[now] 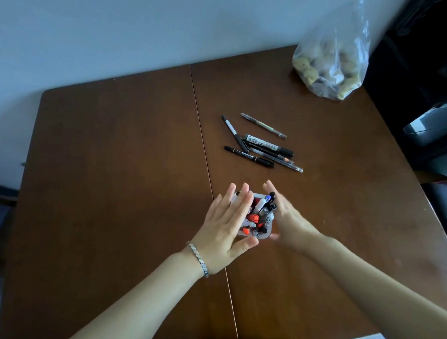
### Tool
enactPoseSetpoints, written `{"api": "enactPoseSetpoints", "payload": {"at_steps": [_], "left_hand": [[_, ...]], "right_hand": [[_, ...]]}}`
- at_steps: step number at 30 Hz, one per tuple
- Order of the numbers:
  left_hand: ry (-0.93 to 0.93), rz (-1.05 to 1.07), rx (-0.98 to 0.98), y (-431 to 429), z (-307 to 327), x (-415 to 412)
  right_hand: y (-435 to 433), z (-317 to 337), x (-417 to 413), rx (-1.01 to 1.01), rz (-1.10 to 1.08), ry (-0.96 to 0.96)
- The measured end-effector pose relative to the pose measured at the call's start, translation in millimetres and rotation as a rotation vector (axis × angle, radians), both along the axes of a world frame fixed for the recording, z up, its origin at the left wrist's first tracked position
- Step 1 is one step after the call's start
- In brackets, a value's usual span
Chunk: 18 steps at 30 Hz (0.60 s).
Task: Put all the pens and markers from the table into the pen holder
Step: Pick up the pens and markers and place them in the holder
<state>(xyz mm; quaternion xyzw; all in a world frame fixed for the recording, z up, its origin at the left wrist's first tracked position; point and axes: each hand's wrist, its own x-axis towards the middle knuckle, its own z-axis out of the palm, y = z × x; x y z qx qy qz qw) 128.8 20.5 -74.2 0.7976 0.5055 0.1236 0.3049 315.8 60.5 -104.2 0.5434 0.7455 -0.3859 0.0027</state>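
The left hand [224, 231] and right hand [289, 222] are flanking the pen holder [261, 235], fingers [237, 198] spread flat, gripping nothing. Beyond the fingertips, loose pens [262, 148] are lying on the counter [114, 163], well apart from the plastic bag [331, 66].

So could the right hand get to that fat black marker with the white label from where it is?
Probably yes. The right hand is open beside the pen holder, and only bare table lies between it and the black marker; nothing covers the marker.
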Motion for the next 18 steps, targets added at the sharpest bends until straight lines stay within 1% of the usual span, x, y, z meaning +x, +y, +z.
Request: {"api": "enactPoseSetpoints", "payload": {"at_steps": [2,4,6,9,12,15,18], "left_hand": [[-0.111,0.094,-0.047,6,2,-3],[-0.202,0.206,-0.199,11,3,-7],[-0.228,0.232,-0.317,13,2,-8],[-0.21,0.227,-0.353,15,0,-5],[-0.224,0.291,-0.294,18,1,-2],[-0.223,0.297,-0.287,16,-1,-5],[-0.241,0.352,-0.266,10,-2,-16]], "right_hand": [[22,4,12,0.097,-0.109,-0.063],[48,3,21,0.252,-0.254,-0.108],[71,-3,23,0.302,-0.343,-0.154],[94,-18,20,0.227,-0.318,-0.256],[101,-29,15,0.226,-0.272,-0.343],[99,-33,12,0.236,-0.289,-0.369],[97,-33,5,0.153,-0.25,-0.451]]}}
